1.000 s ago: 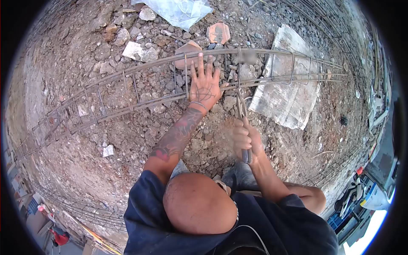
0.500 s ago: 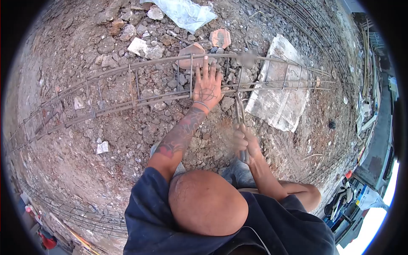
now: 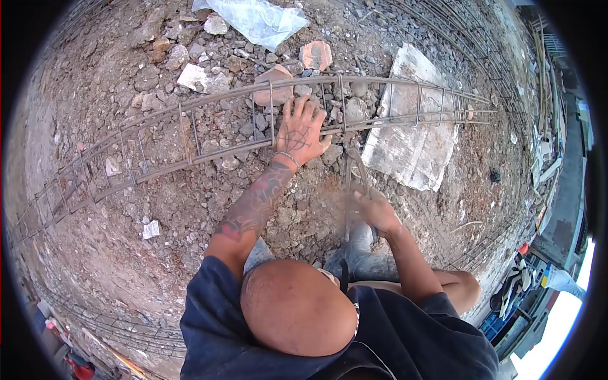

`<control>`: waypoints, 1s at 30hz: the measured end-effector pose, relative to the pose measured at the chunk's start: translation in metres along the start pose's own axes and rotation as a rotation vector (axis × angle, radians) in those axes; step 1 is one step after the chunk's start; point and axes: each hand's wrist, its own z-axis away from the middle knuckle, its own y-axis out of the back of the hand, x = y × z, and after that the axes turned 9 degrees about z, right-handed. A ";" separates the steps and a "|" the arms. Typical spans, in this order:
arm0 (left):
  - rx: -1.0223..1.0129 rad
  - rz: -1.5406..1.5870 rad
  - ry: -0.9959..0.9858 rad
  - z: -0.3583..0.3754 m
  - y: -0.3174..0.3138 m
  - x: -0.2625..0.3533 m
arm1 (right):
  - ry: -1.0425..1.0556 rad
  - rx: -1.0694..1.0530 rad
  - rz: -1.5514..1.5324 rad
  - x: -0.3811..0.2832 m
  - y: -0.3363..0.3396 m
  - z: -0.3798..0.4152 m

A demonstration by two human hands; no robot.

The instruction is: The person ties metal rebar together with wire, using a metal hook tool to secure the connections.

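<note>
A long rebar cage (image 3: 221, 154), made of thin steel bars with square stirrups, lies across the rubble in front of me. My left hand (image 3: 301, 134) rests on its near bars, fingers bent and closed over the steel. Just below the cage, my right hand (image 3: 378, 212) holds a pair of metal pincers (image 3: 348, 196) by the handles, which are spread apart. The head of the pincers points at the cage, close to a stirrup and apart from the near bars. Motion blurs the fingers of my right hand.
A pale, dirty board (image 3: 411, 149) lies under the cage's right part. Broken terracotta tiles (image 3: 315, 56) and a clear plastic sheet (image 3: 256, 20) lie beyond it. More rebar (image 3: 465, 47) stretches along the upper right. Loose stones cover the ground.
My left hand's fingers have gone from stretched out to curled over the bars. The pincers' handles have opened, and their head has dropped slightly away from the cage.
</note>
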 end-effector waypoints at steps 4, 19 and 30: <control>0.065 0.138 -0.223 0.000 -0.004 0.008 | -0.037 0.111 0.181 -0.036 -0.004 0.005; -0.026 0.323 -0.118 -0.013 -0.023 0.015 | 0.162 0.431 0.605 0.038 0.001 -0.022; -0.190 0.602 0.281 -0.026 -0.015 0.017 | 0.286 0.519 0.592 0.056 -0.004 -0.025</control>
